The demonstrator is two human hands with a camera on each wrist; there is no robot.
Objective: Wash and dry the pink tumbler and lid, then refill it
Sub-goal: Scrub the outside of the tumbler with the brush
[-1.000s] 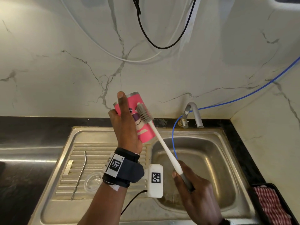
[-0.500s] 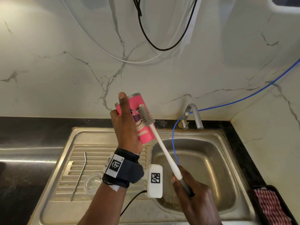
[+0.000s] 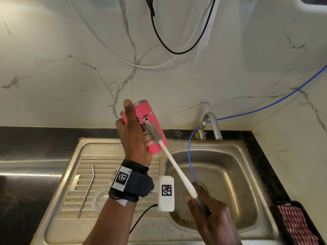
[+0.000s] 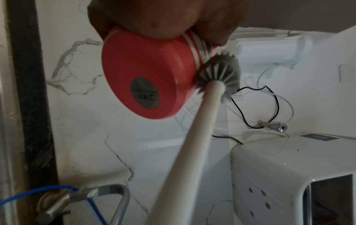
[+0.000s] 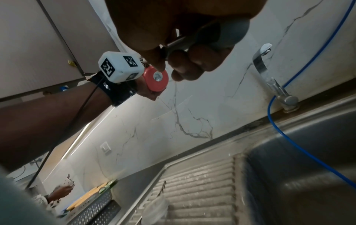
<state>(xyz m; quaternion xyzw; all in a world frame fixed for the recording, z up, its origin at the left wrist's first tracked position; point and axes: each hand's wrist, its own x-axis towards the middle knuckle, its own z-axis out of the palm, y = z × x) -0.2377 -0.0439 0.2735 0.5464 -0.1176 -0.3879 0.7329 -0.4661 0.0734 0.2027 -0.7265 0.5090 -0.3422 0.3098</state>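
Note:
My left hand grips the pink tumbler above the sink's left edge, tilted with its steel rim up and away from me and its base toward the wrist camera. The right hand holds a long white bottle brush by its grey grip. The grey bristle head lies against the tumbler's printed side. The clear lid rests on the ribbed drainboard, partly behind my left wrist.
A bent metal straw lies on the drainboard. The steel basin is under my right hand, with the tap and a blue hose hanging into it. A black tray with a red checked cloth sits at right.
The brush head has slid a little along the tumbler's side, and the tumbler has turned slightly in my left hand, so its printed face shows more. Both hands keep their hold.

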